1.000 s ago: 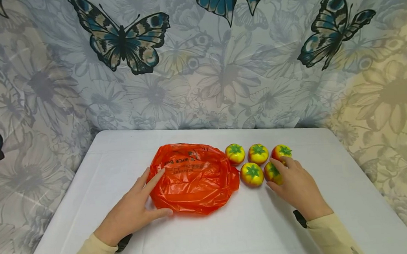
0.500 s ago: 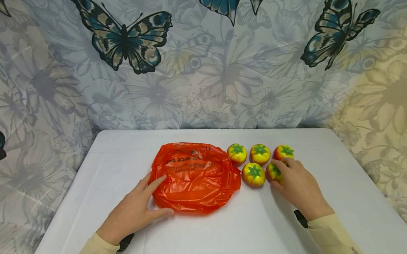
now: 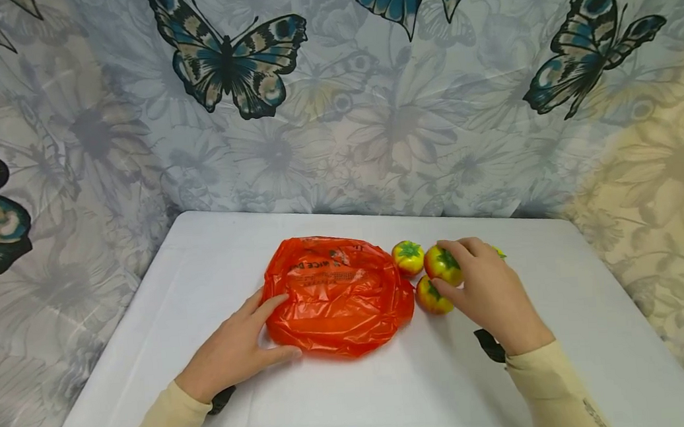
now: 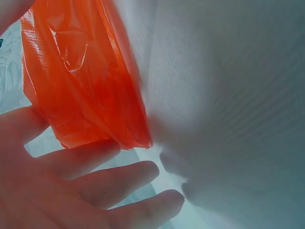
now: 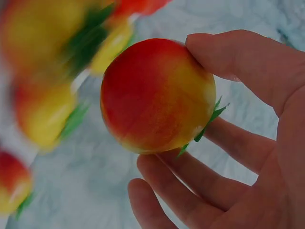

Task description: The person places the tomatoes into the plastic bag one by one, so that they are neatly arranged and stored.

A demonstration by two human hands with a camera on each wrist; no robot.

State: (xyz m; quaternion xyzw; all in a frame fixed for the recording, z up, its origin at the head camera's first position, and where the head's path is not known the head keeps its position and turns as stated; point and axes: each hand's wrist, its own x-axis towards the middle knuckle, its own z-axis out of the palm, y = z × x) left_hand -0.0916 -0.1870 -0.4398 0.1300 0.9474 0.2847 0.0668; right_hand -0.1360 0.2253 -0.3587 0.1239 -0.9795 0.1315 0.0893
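Your right hand (image 3: 490,289) pinches a glossy, round red-and-yellow fruit (image 3: 441,266) right of the crinkled orange-red plastic bag (image 3: 337,310), so you should carry it clear of the matching fruits (image 3: 407,260) while your left hand (image 3: 235,346), fingers spread, rests against the bag's left edge.

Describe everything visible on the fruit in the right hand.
The held fruit is round and smooth, red blending into yellow, with pointed green leaves at its lower right in the right wrist view. It looks like plastic. The right hand pinches it between thumb and fingers, apparently raised above the white table. In the head view it is right of the red bag; whether it touches neighbouring fruits is unclear.
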